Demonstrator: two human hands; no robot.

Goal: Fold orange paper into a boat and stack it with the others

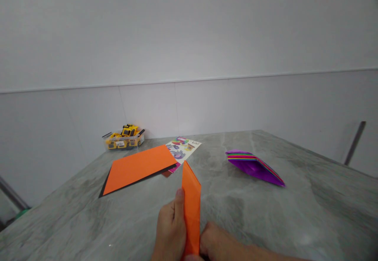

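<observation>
A folded piece of orange paper [191,210] stands upright in front of me, its top end cut to a slant by the fold. My left hand [171,227] grips it from the left, with the thumb laid along its edge. Against the lower right side is my right hand [217,241], fingers curled in and closed on the paper's lower part; the fingertips are partly hidden. On the table to the right lies a stack of folded papers [254,168], purple outside with several coloured layers along its edge.
Flat orange sheets [140,166] lie over a black sheet [103,188] at left. Behind them is a printed picture sheet [184,149]. A clear plastic box [124,141] with yellow toy vehicles stands at the back left of the grey marbled table [265,221], near the white wall.
</observation>
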